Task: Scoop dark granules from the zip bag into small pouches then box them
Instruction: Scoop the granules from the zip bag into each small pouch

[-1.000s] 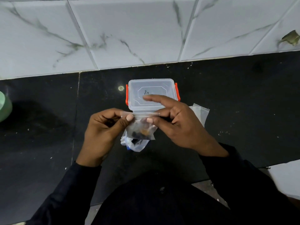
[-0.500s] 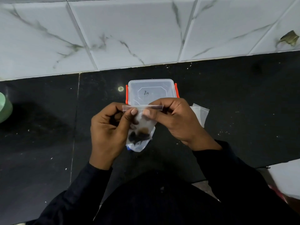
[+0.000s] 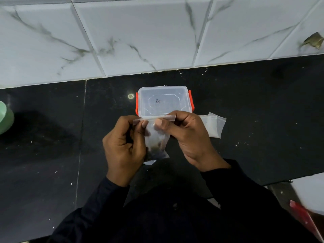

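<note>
A small clear pouch (image 3: 157, 137) with dark granules at its bottom hangs upright between my hands. My left hand (image 3: 125, 148) pinches the left end of its zip strip with thumb and fingers. My right hand (image 3: 187, 135) pinches the strip's right part, thumb in front. Just behind them stands a clear plastic box (image 3: 164, 100) with orange side clips and its lid on. Below the pouch, a bit of another clear bag (image 3: 149, 162) shows on the black counter, mostly hidden by my hands.
Empty clear pouches (image 3: 214, 125) lie flat right of the box. A green vessel (image 3: 5, 118) stands at the left edge. White marbled tiles (image 3: 140, 35) rise behind the black counter (image 3: 263, 111). A red and white object (image 3: 305, 214) sits at the lower right.
My hands have lifted the pouch from a tilted hold to upright and drawn closer together on its top strip. My right forefinger has left the box lid.
</note>
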Demonstrator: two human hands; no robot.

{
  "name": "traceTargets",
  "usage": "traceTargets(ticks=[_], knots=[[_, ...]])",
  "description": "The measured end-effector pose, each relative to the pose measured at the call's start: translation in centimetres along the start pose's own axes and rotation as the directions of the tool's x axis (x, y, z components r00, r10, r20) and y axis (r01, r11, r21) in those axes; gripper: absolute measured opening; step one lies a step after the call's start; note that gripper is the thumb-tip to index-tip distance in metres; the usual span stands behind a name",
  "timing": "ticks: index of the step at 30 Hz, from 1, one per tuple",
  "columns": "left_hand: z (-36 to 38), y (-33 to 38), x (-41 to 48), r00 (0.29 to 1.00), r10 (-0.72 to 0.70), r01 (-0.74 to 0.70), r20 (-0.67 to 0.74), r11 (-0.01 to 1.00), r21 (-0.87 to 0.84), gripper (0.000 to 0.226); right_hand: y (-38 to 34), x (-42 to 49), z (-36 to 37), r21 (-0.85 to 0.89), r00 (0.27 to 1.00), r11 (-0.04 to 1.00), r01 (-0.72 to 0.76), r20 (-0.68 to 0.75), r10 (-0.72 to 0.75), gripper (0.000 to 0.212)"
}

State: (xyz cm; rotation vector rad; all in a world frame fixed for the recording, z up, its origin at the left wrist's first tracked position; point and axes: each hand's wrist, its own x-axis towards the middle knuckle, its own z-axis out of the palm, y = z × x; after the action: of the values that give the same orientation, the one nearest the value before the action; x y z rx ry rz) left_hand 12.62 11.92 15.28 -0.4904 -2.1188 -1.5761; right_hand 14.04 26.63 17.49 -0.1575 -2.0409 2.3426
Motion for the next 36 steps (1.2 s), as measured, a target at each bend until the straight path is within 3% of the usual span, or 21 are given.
traceTargets(ticks=[4, 10, 16, 19, 26, 30, 33, 36], knots=[[-0.5, -0.8, 0.0, 0.986, -0.045, 0.059, 0.159, 0.995, -0.084, 0.011, 0.8, -0.7, -1.2, 0.158, 0.995, 0.983, -0.092, -0.026, 0.098, 0.018], [-0.7, -1.8, 0.0, 0.918, -0.174, 0.246, 0.357, 0.954, -0.169, 0.005, 2.4, -1.8, -2.5, 0.126, 0.993, 0.986, -0.112, -0.030, 0.116, 0.011], [-0.3, -1.9, -0.6, 0.859, -0.342, 0.440, 0.380, 0.873, -0.209, 0.020, 2.6, -2.2, -3.9, 0.105, 0.984, 0.979, -0.176, 0.023, 0.175, 0.015], [0.0, -2.4, -1.2, 0.836, -0.355, 0.466, 0.418, 0.862, -0.201, 0.025, 2.8, -2.5, -4.7, -0.024, 0.981, 0.982, -0.186, 0.046, 0.187, 0.018], [2.0, -2.4, -2.4, 0.746, -0.414, 0.601, 0.522, 0.756, -0.260, 0.011, 4.3, -2.7, -5.6, -0.179, 0.991, 0.975, -0.131, -0.064, 0.121, 0.028], [2.3, -2.3, -2.3, 0.733, -0.462, 0.663, 0.500, 0.650, -0.371, 0.022, 4.3, -2.7, -5.5, -0.115, 0.993, 0.988, -0.099, -0.077, 0.090, 0.026], [2.4, -2.0, -2.2, 0.719, -0.492, 0.686, 0.490, 0.613, -0.391, 0.016, 4.7, -2.3, -6.0, 0.055, 0.985, 0.985, -0.162, -0.044, 0.164, 0.011], [2.5, -1.7, -2.0, 0.740, -0.505, 0.663, 0.443, 0.655, -0.361, 0.014, 5.2, -2.3, -6.6, 0.084, 0.971, 0.972, -0.219, 0.112, 0.210, 0.037]])
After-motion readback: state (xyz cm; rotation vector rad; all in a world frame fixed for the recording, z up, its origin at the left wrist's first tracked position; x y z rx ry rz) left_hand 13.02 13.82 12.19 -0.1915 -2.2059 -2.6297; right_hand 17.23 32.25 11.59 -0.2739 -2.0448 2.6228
